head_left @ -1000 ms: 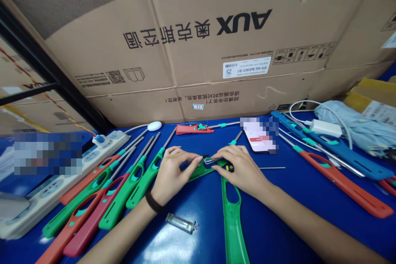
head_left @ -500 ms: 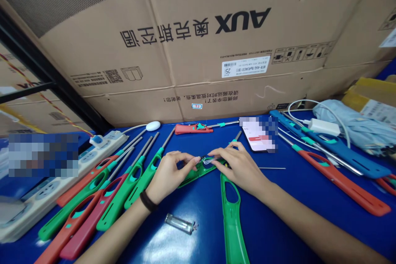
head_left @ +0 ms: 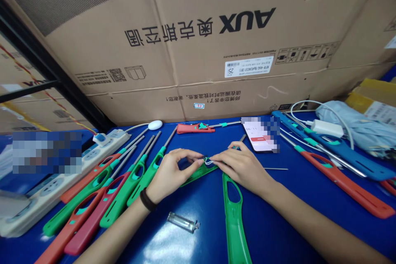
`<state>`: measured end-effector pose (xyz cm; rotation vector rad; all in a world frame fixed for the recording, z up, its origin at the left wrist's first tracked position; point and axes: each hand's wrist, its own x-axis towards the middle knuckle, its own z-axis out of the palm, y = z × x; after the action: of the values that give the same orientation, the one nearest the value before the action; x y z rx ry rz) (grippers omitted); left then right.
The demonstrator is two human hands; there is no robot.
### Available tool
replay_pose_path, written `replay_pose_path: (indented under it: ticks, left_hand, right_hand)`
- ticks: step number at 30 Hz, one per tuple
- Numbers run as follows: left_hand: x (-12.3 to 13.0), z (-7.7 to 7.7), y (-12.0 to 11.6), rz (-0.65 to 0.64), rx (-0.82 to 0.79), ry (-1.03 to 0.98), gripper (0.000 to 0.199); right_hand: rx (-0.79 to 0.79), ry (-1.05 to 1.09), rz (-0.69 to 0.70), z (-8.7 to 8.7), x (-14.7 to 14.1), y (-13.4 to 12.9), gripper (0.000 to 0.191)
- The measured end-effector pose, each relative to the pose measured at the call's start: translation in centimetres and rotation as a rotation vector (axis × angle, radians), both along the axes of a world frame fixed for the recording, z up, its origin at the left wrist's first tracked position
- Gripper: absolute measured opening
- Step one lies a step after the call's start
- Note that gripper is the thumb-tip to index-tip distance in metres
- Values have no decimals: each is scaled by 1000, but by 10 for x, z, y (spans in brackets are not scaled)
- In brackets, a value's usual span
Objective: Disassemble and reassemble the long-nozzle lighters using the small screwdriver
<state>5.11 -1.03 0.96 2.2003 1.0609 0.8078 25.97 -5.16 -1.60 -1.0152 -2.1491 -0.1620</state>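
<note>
Above an opened green lighter half-shell [head_left: 198, 174], my two hands meet. The thumb and fingers of my left hand [head_left: 173, 170] pinch a small dark part there. Fingertips of my right hand [head_left: 246, 167] close on a thin white wire [head_left: 208, 162] that loops beside that part. Fingers partly hide both pieces and the shell's inside. A second green half-shell [head_left: 235, 214] lies hollow side up below my right hand. On the blue table, a small clear fuel tank [head_left: 182, 222] rests on its side between my forearms.
Several assembled stick lighters [head_left: 119, 204] lie on the left by a power strip [head_left: 46, 192]. A red opened lighter [head_left: 195, 128] and a phone [head_left: 258, 136] sit at the back before a cardboard box [head_left: 198, 62]. Orange [head_left: 349, 183] and blue lighters [head_left: 343, 152] lie right.
My right fingertips have come closer together on the white wire, nearer my left fingertips. The whole view has shifted slightly; the lighters and fuel tank stay where they were.
</note>
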Motion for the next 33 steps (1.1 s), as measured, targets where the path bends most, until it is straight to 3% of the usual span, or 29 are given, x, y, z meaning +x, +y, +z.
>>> replay_pose_path:
  ticks: [6,11,15,25,33]
  left_hand:
    - [-1,-1,-1,-2,137,61,10]
    - [-1,-2,0,4,189,69,10]
    - [-3,-3,4,30,197,77,11]
    - [-5,-4,6,44,233,65,10]
    - [-8,-5,9,89,228,45,12]
  right_hand:
    - [-36,3,-8,0,-1,0,14]
    - [-173,-2,-8,-1,0,-2,16]
    - [-236,-30,-66,2,6,-2,32]
    - [-313,-19,-180,3,13,-1,25]
    - [-255,26,-207,3,13,-1,18]
